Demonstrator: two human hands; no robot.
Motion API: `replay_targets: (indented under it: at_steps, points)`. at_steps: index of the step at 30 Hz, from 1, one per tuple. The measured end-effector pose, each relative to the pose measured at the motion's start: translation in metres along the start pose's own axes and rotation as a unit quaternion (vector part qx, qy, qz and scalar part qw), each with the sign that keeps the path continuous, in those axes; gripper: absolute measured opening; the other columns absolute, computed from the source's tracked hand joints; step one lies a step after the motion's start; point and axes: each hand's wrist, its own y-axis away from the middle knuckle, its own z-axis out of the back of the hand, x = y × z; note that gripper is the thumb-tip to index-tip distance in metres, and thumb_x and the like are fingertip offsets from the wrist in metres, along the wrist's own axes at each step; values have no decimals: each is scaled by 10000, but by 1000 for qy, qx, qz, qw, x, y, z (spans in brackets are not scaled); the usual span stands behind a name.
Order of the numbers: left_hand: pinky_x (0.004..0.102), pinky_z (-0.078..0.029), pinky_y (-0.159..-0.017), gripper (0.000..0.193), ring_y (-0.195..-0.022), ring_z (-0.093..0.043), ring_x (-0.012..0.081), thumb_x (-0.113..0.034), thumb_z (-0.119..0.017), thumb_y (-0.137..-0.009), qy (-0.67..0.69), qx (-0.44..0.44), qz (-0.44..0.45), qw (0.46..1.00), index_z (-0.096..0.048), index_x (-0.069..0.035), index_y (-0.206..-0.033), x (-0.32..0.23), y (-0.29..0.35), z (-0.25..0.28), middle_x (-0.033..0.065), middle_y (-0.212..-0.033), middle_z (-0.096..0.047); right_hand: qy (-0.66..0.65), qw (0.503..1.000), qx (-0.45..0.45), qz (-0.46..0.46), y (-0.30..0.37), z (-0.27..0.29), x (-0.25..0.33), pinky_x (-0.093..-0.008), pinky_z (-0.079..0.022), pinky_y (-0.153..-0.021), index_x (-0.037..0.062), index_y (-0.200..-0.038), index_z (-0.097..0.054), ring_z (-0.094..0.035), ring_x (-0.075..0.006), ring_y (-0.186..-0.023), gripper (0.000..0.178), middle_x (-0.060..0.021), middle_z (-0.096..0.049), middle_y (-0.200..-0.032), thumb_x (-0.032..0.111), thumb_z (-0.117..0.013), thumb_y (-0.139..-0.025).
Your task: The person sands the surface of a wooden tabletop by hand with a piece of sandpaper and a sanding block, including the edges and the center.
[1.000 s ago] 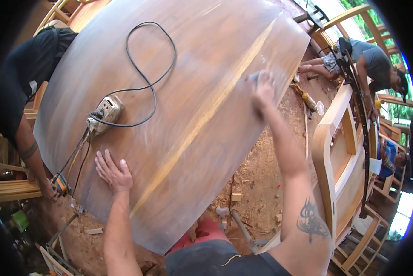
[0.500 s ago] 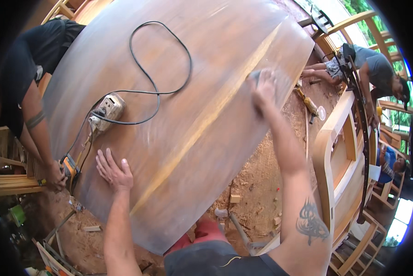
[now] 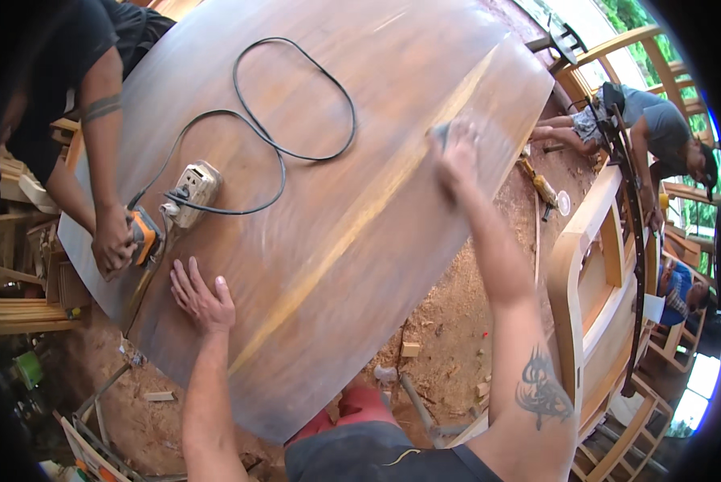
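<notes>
A broad wooden tabletop (image 3: 336,321) with a pale yellow stripe and whitish dust lies in front of me. My left hand (image 3: 204,297) rests flat on its near left part, fingers apart and holding nothing. Toward the far right edge, my right hand (image 3: 459,157), slightly blurred, presses a small dark grey sanding block (image 3: 440,135) onto the wood beside the stripe. Most of the block is hidden under my fingers. Beyond my left hand sits a dusty white power socket box (image 3: 198,186) with a looped black cord (image 3: 352,112) plugged into it.
At the left, a co-worker's hands (image 3: 113,241) hold an orange and black power sander (image 3: 145,237) over the tabletop edge. A yellow power tool (image 3: 542,185) lies beyond the right edge. Wooden frames (image 3: 569,281) stand at right, near another person (image 3: 657,120). Sawdust covers the floor (image 3: 433,321).
The co-worker has brought the orange sander up and to the right, onto the tabletop's left edge. The black cord's loops have shifted. My right hand has barely moved; my left stays flat.
</notes>
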Motion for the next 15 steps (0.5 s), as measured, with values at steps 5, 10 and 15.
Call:
replay_targets:
  at_steps: [5,10,15]
  points:
    - [605,-227,-1216,693,-1493,-303,472,-410,-548,-981,-22,-12,-8,1000,-395,-75,-1568,10,-5,18,238,-1637,-334,-16,985,34,171,117,1,60,-534,-42,-1294,-79,-1612,-200,-90,-440,-1590,929,-290,-138,-1698,659,-296,-1055]
    - [617,-246,-1203,681,-1480,-320,477,-422,-535,-988,-3,9,1,1000,-400,-83,-1563,-13,-9,0,242,-1622,-351,34,999,27,-2,-36,20,-18,-500,-44,-1300,-91,-1597,-246,-126,-428,-1587,863,-283,-185,-1692,602,-256,-1083]
    - [622,-253,-1197,677,-1476,-323,480,-438,-528,-990,-10,1,10,1000,-406,-92,-1560,1,-7,7,239,-1620,-354,-62,997,-19,41,38,-10,51,-555,-84,-1286,-97,-1590,-268,-176,-462,-1567,887,-304,-233,-1670,592,-392,-1046]
